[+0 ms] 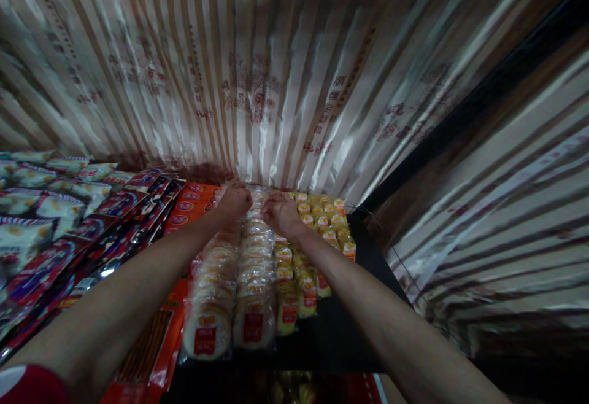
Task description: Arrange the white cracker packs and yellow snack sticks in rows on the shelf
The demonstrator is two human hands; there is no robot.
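My left hand point(235, 200) is stretched far forward to the back of two rows of round, flat, pale crackers point(254, 315) in clear wrappers with red labels. Its fingers are curled in, and what they hold, if anything, is too blurred to name. Close by on the right, my right hand point(280, 213) is closed over the back end of the same rows. Its fingertips press together, and no held thing can be made out. Beside it stand rows of small yellow packaged snacks point(307, 290) with red and yellow labels.
Left of the crackers lie orange packets point(181, 217) of stick snacks, then dark red and blue packets point(110, 207) and pale green-white bags point(59, 210). A pleated, printed curtain point(257, 85) hangs behind the black shelf point(331, 342). A dark post point(460, 103) slants at the right.
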